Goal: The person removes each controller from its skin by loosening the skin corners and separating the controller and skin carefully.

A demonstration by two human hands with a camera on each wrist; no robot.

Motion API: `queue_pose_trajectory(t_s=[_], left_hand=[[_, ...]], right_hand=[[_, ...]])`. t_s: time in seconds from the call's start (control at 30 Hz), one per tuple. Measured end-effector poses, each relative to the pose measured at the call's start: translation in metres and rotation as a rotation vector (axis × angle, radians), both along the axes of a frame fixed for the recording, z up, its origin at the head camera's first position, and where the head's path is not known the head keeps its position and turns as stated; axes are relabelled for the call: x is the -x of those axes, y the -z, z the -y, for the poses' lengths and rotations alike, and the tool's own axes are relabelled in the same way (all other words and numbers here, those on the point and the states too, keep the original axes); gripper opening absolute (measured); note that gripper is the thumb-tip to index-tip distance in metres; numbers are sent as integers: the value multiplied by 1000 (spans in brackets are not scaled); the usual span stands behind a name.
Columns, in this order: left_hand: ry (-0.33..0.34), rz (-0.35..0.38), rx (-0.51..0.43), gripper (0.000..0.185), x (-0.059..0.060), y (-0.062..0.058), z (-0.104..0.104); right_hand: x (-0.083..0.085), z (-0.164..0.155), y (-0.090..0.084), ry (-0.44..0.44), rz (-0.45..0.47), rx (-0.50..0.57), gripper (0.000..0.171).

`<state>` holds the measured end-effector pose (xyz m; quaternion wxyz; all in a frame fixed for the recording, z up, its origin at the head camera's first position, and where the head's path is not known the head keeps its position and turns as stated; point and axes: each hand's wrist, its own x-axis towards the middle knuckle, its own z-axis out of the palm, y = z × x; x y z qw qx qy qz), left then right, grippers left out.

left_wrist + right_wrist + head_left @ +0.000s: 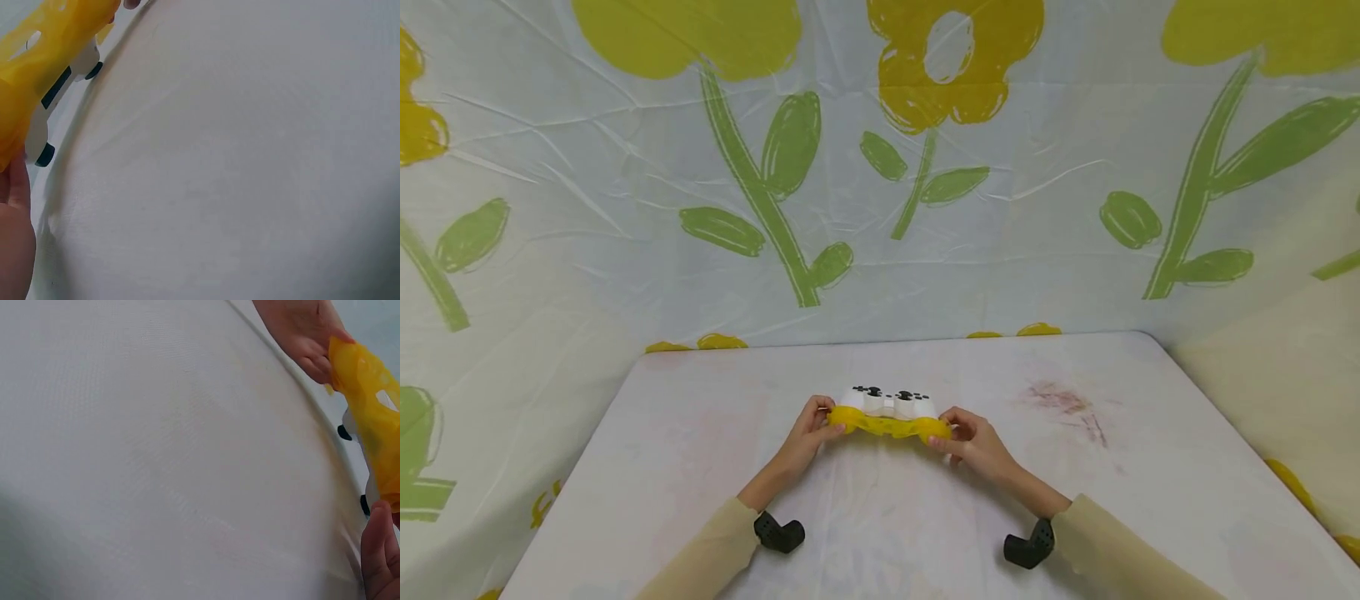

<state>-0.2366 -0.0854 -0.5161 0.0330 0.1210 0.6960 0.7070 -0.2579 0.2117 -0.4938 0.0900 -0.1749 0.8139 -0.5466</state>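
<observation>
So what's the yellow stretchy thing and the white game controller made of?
The yellow cover looks like soft, see-through silicone or rubber: it bends and has button holes. The white controller looks like hard, smooth plastic with black buttons. The left hand and right hand pinch the cover's ends.

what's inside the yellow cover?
A white game controller sits partly in the yellow cover; black sticks and buttons show on top. Its lower body is hidden by the cover.

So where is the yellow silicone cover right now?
In the head view, the yellow silicone cover is mid-table, stretched between the left hand and right hand, against the near side of the white game controller.
</observation>
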Motion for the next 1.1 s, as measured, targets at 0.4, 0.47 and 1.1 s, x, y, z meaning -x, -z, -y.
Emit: queue_pose_trajectory(t_s=[0.4, 0.47, 1.1], left_hand=[[61, 106, 123, 41, -5, 1, 6], [60, 113, 138, 43, -5, 1, 7], [-22, -66, 608, 28, -14, -16, 10]], right_hand=[[-3, 4, -4, 5, -79, -94, 21], [-4, 4, -2, 19, -76, -87, 22], [-2, 2, -2, 3, -52, -85, 24]])
